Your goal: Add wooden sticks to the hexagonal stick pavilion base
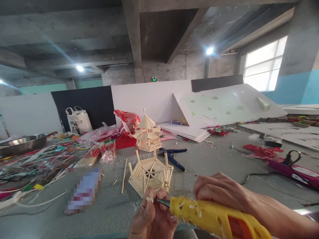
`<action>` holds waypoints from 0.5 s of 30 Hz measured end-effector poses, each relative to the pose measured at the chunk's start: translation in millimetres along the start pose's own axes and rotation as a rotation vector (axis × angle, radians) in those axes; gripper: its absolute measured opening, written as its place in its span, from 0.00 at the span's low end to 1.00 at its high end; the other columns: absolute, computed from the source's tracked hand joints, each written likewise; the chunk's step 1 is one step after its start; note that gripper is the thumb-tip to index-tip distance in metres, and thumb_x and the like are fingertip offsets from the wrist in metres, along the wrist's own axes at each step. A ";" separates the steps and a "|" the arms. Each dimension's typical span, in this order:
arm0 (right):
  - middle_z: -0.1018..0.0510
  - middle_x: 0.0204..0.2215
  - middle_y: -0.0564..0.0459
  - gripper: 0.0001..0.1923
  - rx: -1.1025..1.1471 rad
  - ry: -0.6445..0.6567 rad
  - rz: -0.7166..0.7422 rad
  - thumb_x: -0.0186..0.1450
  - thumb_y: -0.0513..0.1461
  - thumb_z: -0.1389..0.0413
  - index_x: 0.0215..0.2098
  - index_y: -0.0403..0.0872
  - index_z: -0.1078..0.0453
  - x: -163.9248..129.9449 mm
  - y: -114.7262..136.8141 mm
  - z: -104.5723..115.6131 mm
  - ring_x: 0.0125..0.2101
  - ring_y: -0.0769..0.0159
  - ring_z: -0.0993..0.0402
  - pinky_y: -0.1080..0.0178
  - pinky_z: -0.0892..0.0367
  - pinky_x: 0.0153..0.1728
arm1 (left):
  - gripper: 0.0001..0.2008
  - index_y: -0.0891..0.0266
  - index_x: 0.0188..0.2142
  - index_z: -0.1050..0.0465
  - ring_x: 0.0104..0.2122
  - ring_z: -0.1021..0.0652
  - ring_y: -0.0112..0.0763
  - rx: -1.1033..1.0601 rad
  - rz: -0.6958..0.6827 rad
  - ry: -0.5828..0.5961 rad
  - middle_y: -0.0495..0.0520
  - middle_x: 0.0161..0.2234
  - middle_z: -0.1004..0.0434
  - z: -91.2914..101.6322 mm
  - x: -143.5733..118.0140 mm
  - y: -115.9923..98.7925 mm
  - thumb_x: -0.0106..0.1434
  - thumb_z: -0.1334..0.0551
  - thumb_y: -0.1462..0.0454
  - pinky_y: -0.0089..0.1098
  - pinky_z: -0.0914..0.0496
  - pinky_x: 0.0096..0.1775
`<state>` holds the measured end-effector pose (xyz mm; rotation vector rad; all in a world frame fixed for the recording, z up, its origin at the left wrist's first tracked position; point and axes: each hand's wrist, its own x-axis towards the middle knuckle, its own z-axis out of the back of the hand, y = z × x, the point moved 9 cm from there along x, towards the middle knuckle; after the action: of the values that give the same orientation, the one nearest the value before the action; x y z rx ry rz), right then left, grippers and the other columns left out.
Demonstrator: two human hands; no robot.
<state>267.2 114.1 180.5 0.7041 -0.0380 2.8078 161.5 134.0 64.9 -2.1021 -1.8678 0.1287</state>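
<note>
My left hand point(152, 219) is at the bottom middle, pinching a short pale stick piece point(150, 199) between thumb and fingertips. My right hand point(216, 191) is closed around a yellow hot glue gun point(199, 214), partly hidden behind its body. The metal nozzle points left, close to the left fingertips. Just beyond them lies a many-sided frame of thin wooden sticks point(142, 167), with short upright posts at its corners. Behind it stands a tiered stick pagoda point(148, 134) with a pointed roof.
Blue-handled pliers point(174, 159) lie right of the stick frame. A loose stick point(124, 176) is at its left. Bundled sticks point(89, 156), a metal bowl point(23, 144) and tangled scraps fill the left. At right are a magenta tool point(294, 172) with a cord and white boards point(296, 132).
</note>
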 end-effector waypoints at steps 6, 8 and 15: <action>0.27 0.30 0.56 0.03 0.108 0.022 -0.064 0.62 0.40 0.48 0.34 0.50 0.38 0.3 4.8 5.2 0.28 0.70 0.31 0.67 0.34 0.26 | 0.12 0.55 0.24 0.28 0.28 0.29 0.22 -0.014 -0.005 -0.041 0.44 0.27 0.31 -5.5 -3.4 2.7 0.41 0.27 0.63 0.27 0.35 0.32; 0.27 0.30 0.56 0.03 0.103 0.030 -0.069 0.61 0.39 0.48 0.34 0.50 0.38 0.4 4.3 4.1 0.27 0.70 0.31 0.67 0.34 0.26 | 0.12 0.56 0.24 0.28 0.27 0.29 0.23 -0.021 0.001 -0.044 0.44 0.27 0.31 -8.6 -4.1 4.2 0.40 0.27 0.64 0.28 0.34 0.32; 0.27 0.28 0.55 0.04 0.104 0.040 -0.068 0.63 0.42 0.50 0.33 0.50 0.37 1.4 3.3 2.6 0.27 0.69 0.31 0.67 0.34 0.26 | 0.11 0.56 0.24 0.28 0.27 0.29 0.22 -0.028 0.001 -0.018 0.44 0.27 0.31 -12.0 -3.2 6.8 0.42 0.27 0.63 0.27 0.34 0.33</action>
<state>266.4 111.0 183.7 0.6590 0.1375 2.7739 170.9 128.1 73.7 -2.1272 -1.8889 0.1228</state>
